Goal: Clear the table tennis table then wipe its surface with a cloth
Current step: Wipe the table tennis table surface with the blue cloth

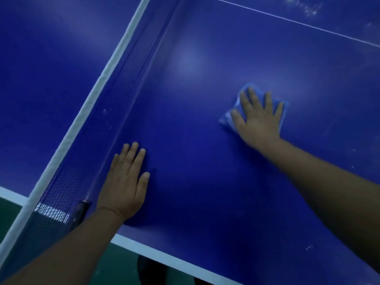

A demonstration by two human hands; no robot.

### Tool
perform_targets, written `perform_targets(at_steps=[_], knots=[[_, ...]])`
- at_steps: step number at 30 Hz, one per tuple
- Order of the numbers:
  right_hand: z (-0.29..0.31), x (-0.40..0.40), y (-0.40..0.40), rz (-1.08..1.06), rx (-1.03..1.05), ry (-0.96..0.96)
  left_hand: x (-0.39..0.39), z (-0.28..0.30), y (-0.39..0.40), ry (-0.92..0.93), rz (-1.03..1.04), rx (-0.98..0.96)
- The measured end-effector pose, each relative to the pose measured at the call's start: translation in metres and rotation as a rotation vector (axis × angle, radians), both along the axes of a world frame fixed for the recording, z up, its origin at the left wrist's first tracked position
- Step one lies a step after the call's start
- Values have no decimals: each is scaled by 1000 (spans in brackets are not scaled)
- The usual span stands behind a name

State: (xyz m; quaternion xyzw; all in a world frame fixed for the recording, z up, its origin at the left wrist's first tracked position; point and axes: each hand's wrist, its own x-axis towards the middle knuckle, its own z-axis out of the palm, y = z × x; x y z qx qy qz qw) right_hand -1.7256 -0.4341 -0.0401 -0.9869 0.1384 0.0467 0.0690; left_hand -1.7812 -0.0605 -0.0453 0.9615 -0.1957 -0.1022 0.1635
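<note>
Small light blue cloth (233, 118), crumpled and slightly blurred, lying flat on a deep blue tabletop (195, 140), right of centre in the view. Mostly covered by the right hand (258, 118), palm down, fingers straight and spread, pressing the cloth against the surface; only the cloth's edges showing past the fingertips and beside the thumb. Right forearm reaching in bare from the lower right corner.

Nearer and further left, the left hand (125, 182), also palm down, resting flat on the bare tabletop, fingers straight and close together, thumb a little apart, holding nothing. Well apart from the cloth. Left forearm coming in from the lower left corner.

Just beside the left hand, on its left, a dark mesh net (131, 58) with a white band along its top edge, running diagonally from the lower left up to the top centre. Dark net clamp (81, 210) at the tabletop's near edge, close to the left wrist. More blue tabletop beyond the net, on the left.

White border line (164, 258) along the near edge of the tabletop. Thin white line (298, 22) crossing the surface far up on the right, with pale specks and smears near the top right corner. Dark green floor (115, 262) below the near edge.
</note>
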Motion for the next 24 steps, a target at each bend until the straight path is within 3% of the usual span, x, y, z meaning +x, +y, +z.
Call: perform_targets(at_steps=[2, 4, 7, 9, 10, 12, 15, 18, 20, 24], knots=[[1, 31, 11, -151, 55, 9, 1, -1, 1, -7, 6, -3], [-3, 20, 49, -81, 14, -25, 1, -2, 2, -14, 7, 0], [-7, -81, 106, 344, 31, -103, 1, -4, 1, -28, -26, 25], [-6, -140, 98, 607, 40, -72, 2, -5, 2, -27, -25, 33], [-5, -146, 74, 629, 33, -42, 1, -6, 2, -30, -23, 31], [-5, -127, 10, 363, -16, -58, 1, -6, 3, -40, -22, 21], [2, -89, -73, -276, -6, 36, 2, -3, 1, -55, -32, 8], [2, -100, -57, -419, 16, 20, 2, 1, 0, -43, -33, 10], [-3, -142, 2, -299, -6, -22, 2, 2, 0, -25, -40, 16], [-5, -243, 92, 203, -27, -30, 3, 5, 1, 0, -44, 41]])
